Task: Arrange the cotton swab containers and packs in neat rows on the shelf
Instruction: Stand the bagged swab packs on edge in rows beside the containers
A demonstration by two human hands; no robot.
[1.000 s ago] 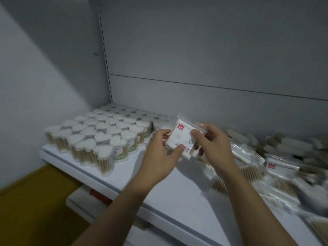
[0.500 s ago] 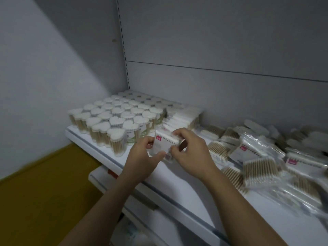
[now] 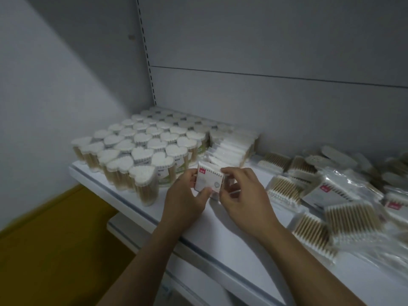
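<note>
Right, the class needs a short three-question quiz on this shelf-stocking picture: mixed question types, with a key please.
1. True or false: the left hand and right hand both hold one pack.
2. The heart-lidded containers stand on the shelf: A) left of the hands, B) right of them, C) in the hands.
3. Fill in: the pack's label has a ___ corner mark.
Key: 1 true; 2 A; 3 red.

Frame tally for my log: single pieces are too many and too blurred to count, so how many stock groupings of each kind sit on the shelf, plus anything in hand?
Block of heart-lidded containers: 1
Row of upright packs: 1
Loose heap of packs: 1
Pack gripped by left hand and right hand: 1
Total: 4
</note>
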